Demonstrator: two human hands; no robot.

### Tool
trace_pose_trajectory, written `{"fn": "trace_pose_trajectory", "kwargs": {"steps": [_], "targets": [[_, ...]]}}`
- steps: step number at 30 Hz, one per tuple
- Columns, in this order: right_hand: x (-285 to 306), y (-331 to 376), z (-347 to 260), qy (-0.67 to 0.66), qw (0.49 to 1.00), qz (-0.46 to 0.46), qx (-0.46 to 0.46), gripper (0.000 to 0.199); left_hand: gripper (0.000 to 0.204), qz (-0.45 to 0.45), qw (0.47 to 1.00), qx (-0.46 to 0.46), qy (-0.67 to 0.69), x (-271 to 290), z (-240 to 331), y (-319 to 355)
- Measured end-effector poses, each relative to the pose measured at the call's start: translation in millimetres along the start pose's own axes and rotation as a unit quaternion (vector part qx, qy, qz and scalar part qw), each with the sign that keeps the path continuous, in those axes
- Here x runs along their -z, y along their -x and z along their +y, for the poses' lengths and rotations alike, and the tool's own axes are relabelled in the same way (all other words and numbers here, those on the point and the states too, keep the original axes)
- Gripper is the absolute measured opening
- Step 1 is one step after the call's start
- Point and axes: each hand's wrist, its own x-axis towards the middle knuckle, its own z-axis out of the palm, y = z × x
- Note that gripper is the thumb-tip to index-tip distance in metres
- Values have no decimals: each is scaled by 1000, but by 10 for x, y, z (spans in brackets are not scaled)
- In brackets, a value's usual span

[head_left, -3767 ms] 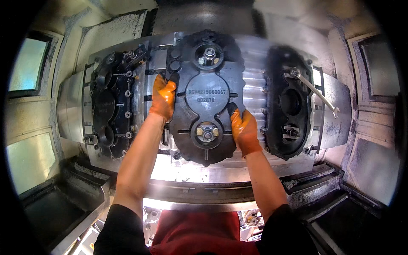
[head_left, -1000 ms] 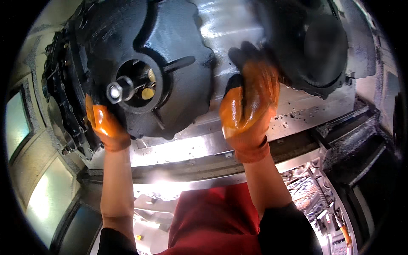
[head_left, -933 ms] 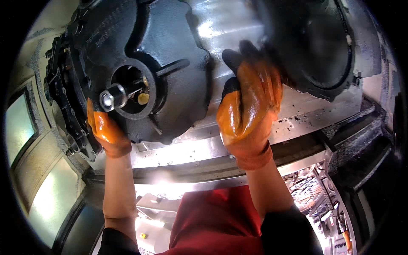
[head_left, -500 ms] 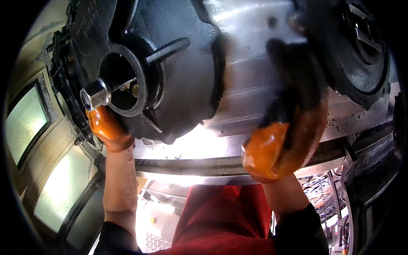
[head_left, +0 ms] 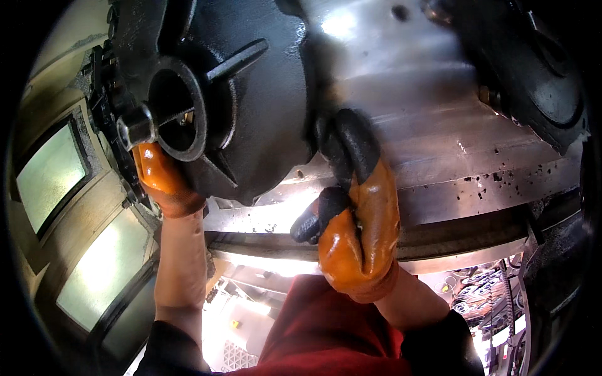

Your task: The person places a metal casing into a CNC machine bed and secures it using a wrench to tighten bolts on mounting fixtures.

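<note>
A large black casting [head_left: 269, 106] with a round ringed opening [head_left: 202, 113] and raised ribs fills the upper left. A hex-headed threaded rod [head_left: 136, 127] runs into that opening. My left hand [head_left: 164, 188], in an orange glove, is under the hex head at the casting's lower left edge; its fingers are hidden behind the parts. My right hand [head_left: 360, 232], in an orange glove with black fingers, is at the casting's right edge. Its fingers are apart, two pointing up beside the edge; whether they touch it I cannot tell.
Behind the casting spreads a shiny metal surface [head_left: 433, 131] with dark specks. Another black casting [head_left: 539, 94] sits at the upper right. A dark ledge [head_left: 439, 244] crosses below. Framed windows [head_left: 53, 172] line the left wall. Cluttered cables or tools [head_left: 483, 297] show lower right.
My right hand has moved left, away from the right-hand casting, to the large casting's right edge. The view has shifted slightly. My left hand stays beneath the hex head.
</note>
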Motion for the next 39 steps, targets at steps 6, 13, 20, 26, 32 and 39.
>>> {"fn": "trace_pose_trajectory", "kwargs": {"steps": [6, 13, 20, 26, 32, 39], "targets": [[95, 6, -193, 155, 980, -14, 121, 44, 49, 60, 996, -55, -32, -70, -122, -55], [-179, -1041, -686, 347, 857, -10, 381, 43, 50, 6, 991, -125, 47, -19, -131, -318], [-337, -1242, -576, 549, 740, -62, 384, 45, 61, -12, 890, -276, -363, -16, -165, -526], [-298, -1261, -546, 586, 713, -90, 374, 41, 53, -22, 989, -144, -27, -228, 115, -513], [-91, -1628, -639, 452, 822, -35, 346, 44, 47, 13, 910, -266, -319, 365, -74, -750], [-169, -1581, -536, 372, 871, -50, 317, 44, 52, 32, 815, -388, -430, 330, -315, -883]]}}
